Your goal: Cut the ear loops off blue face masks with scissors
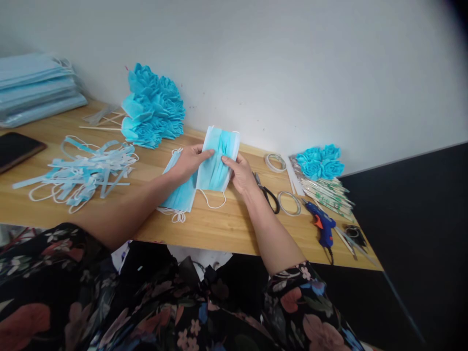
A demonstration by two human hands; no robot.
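Between my two hands I hold up a light blue pleated face mask (214, 170), its white ear loop hanging below. My left hand (190, 161) grips the left side, thumb on the front face and fingers behind. On the right side my right hand (240, 173) pinches the mask the same way, its thumb near the middle pleats. More blue face masks (185, 195) lie on the table under my left hand and wrist, their ear loops bunched at the near end. Black-handled scissors (268, 192) lie just right of my right hand, partly hidden by it.
Left on the wooden table (226, 224) are cut mask strips (91, 170), blue flowers (153, 105), stacked masks (36, 87) and a phone (18, 148). Rightward lie tape rolls (275, 163), a blue glue gun (322, 222), wrapped sticks (329, 195) and more blue flowers (320, 162). A wall stands behind.
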